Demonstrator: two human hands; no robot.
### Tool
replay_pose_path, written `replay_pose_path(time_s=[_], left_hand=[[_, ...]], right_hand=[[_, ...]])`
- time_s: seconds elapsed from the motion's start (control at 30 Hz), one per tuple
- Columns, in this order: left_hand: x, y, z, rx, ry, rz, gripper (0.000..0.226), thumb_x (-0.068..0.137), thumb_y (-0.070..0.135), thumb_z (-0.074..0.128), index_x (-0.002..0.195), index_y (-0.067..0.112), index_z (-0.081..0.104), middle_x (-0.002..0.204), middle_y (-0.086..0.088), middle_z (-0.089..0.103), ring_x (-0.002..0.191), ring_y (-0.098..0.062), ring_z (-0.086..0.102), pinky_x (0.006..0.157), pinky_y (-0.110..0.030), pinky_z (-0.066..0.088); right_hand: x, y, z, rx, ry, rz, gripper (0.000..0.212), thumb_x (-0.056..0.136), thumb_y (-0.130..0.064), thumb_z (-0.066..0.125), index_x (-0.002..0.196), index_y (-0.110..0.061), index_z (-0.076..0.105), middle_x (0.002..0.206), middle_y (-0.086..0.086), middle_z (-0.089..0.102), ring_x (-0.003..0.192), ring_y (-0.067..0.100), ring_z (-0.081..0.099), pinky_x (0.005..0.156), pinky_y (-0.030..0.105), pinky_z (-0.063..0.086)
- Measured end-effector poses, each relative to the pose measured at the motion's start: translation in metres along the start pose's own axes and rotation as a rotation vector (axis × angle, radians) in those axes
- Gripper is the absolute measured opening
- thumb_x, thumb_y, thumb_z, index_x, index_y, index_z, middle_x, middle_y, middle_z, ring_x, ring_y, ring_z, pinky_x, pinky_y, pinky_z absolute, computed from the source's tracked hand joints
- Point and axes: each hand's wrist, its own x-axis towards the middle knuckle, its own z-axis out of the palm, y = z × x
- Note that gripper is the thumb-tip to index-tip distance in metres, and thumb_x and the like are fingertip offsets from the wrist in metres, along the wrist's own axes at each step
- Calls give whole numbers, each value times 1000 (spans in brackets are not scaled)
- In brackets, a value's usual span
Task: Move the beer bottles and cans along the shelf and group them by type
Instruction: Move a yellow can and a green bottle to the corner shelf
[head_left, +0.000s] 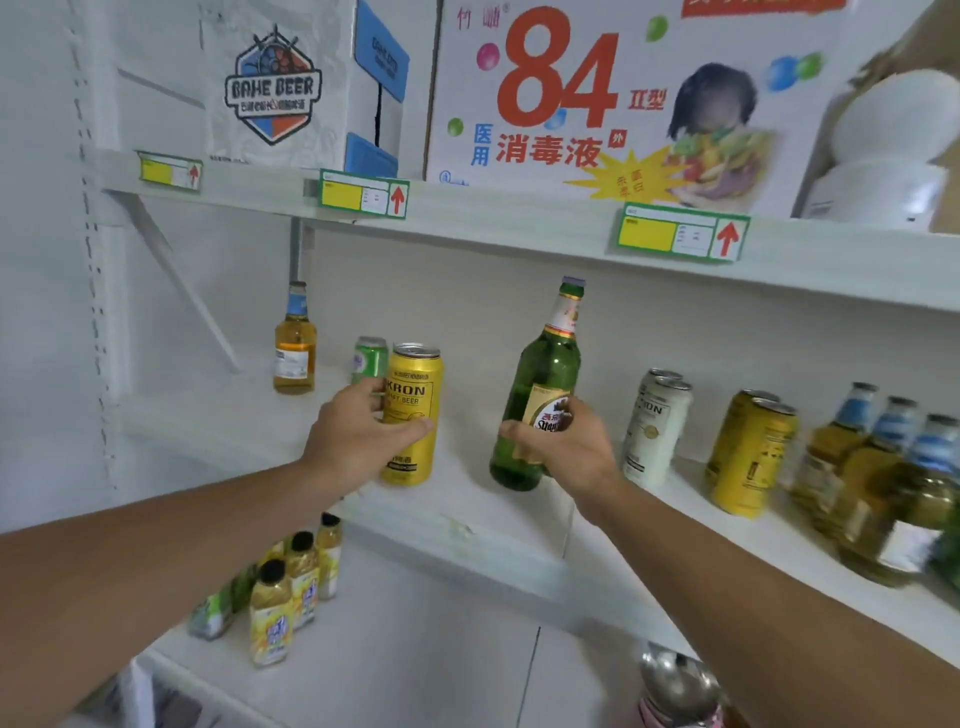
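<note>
Middle shelf. My left hand has fingers wrapped round a yellow can; right hand fingers clamped on the green bottle, tilted, at its label. Glass: likely heavy, slick, breakable, so I'd grip low. Can likely dents easily. Count: three yellow cans, two white, one green; one green bottle, about four amber.

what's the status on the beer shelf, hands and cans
Left hand gripping yellow can. Right hand gripping green bottle, tilted. Matching yellow cans further right.
</note>
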Motion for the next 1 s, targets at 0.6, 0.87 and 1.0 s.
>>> replay_pose_path(time_s=[0.6, 0.87, 1.0], left_hand=[[-120, 128, 177, -187, -255, 82, 40, 69, 42, 98, 96, 39, 68, 96, 23, 72, 95, 3, 69, 83, -28, 54], [-170, 203, 284, -236, -340, 110, 46, 72, 39, 97, 105, 36, 65, 93, 23, 67, 89, 4, 64, 71, -21, 49], [-198, 222, 330, -244, -396, 119, 44, 75, 38, 95, 108, 35, 66, 93, 26, 65, 90, 2, 65, 76, -24, 51]], right_hand=[[-170, 26, -273, -168, 304, 94, 61, 69, -33, 99, 120, -22, 67, 107, -4, 78, 100, 14, 75, 91, 40, 65], [-220, 42, -406, -238, 429, 104, 69, 66, -42, 100, 123, -25, 66, 108, -8, 76, 101, 11, 73, 87, 33, 64], [-247, 66, -460, -245, 492, 127, 61, 69, -41, 98, 119, -24, 69, 106, -6, 79, 100, 16, 76, 89, 40, 65]])
